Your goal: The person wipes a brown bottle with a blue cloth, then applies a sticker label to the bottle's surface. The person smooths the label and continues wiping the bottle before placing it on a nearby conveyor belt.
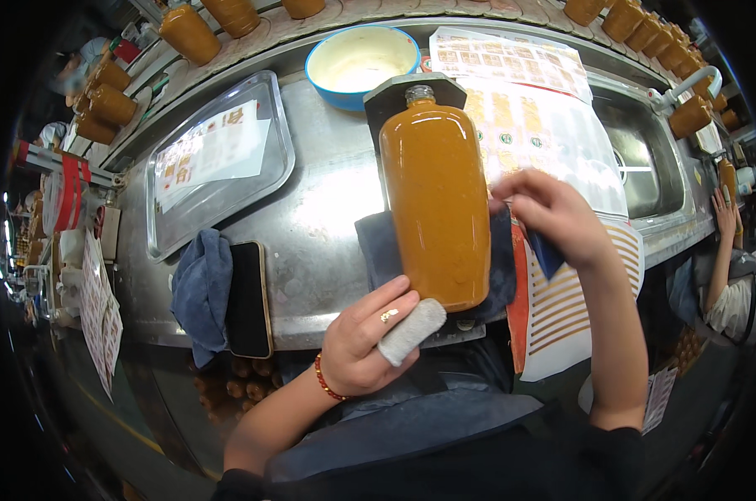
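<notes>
A glossy brown-orange flask-shaped bottle (436, 209) lies tilted with its bare threaded neck pointing away from me. Its upper end is over a grey angular block (453, 92). My left hand (369, 334) grips the bottle's base from below left. A grey fabric cover (411, 332) wraps its thumb, and a small gold-and-white piece sits on one finger. My right hand (553, 213) is closed beside the bottle's right edge, fingertips near the glass. From under its palm juts a dark blue flat pointed piece (547, 255). A dark blue cloth (378, 246) lies under the bottle.
Printed decal sheets (553, 159) cover the right of the metal table, beside a sink (645, 142). A blue-rimmed bowl (361, 63) stands behind; a clear tray (286, 159) holds more sheets. A blue rag (202, 288) and phone (250, 301) lie left. Another person's hand (724, 213) works far right.
</notes>
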### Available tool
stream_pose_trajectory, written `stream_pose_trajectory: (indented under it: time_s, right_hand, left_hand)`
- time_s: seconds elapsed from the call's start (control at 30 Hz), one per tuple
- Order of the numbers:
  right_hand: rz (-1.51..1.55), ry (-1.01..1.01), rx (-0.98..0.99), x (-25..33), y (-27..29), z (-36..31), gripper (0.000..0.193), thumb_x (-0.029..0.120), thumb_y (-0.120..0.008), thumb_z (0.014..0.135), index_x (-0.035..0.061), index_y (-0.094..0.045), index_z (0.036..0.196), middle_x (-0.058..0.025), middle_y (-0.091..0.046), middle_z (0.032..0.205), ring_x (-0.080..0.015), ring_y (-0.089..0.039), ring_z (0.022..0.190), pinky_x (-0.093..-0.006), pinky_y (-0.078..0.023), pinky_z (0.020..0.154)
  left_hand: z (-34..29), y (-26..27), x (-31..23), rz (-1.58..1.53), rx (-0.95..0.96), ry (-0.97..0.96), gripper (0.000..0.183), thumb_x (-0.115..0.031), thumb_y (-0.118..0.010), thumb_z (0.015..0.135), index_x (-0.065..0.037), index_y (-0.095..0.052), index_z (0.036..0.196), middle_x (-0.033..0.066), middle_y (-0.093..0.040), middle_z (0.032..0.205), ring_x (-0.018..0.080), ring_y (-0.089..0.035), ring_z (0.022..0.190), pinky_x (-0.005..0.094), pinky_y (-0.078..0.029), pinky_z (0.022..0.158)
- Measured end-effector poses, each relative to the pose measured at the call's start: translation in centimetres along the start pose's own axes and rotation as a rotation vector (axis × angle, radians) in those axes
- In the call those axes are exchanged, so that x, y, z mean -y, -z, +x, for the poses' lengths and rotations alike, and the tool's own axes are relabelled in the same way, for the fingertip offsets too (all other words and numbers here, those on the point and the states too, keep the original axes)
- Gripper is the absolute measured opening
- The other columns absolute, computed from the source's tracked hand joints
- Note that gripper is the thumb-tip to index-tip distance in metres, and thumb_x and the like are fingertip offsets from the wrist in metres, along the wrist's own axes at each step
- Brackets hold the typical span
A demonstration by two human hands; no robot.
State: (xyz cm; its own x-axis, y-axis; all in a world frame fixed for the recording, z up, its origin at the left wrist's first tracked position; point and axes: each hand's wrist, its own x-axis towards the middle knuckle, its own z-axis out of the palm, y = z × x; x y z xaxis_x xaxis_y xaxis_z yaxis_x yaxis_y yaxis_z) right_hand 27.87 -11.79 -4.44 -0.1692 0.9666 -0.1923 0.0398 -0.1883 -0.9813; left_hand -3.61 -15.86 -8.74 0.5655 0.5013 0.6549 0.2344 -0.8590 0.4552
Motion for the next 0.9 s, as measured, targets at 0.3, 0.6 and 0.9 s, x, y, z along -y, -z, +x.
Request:
stream_pose_trajectory:
  time_s: [0.3,0.6,0.9]
  right_hand:
    - [0.103,-0.091,0.18,3.2,-3.7,6.1,0.074,0.047,-0.081,0.084,-0.0018,-0.061,0.136,-0.0135,-0.074,0.11,-0.0144,-0.067,0.083,-0.0279,-0.055,0.077]
    - [-0.031,-0.105,0.26,6.5,-0.9,5.7,0.082,0.052,-0.085,0.082,-0.0039,-0.06,0.136,-0.0146,-0.072,0.115,-0.0179,-0.071,0.097,-0.0291,-0.056,0.084]
    - [-0.18,-0.058,0.193,8.3,-0.4,5.7,0.09,0.059,-0.089,0.07,-0.0086,-0.066,0.124,-0.0166,-0.073,0.109,-0.0235,-0.072,0.094,-0.0343,-0.058,0.084]
  left_hand:
    - [1.9,3.0,0.8,0.099,0.089,-0.127,0.035,-0.011,-0.078,0.079,-0.002,-0.073,0.113,0.0096,-0.062,0.135,0.0336,-0.065,0.122,0.0436,-0.061,0.092]
    - [4.1,2.5,1.2,0.192,0.17,-0.245,0.036,-0.025,-0.079,0.085,-0.013,-0.067,0.116,0.006,-0.06,0.137,0.0315,-0.058,0.126,0.0457,-0.057,0.093]
    - [6.9,2.4,-0.2,0.154,0.249,-0.226,0.046,-0.032,-0.085,0.08,-0.021,-0.058,0.114,0.0099,-0.055,0.144,0.0396,-0.051,0.135,0.0562,-0.051,0.101]
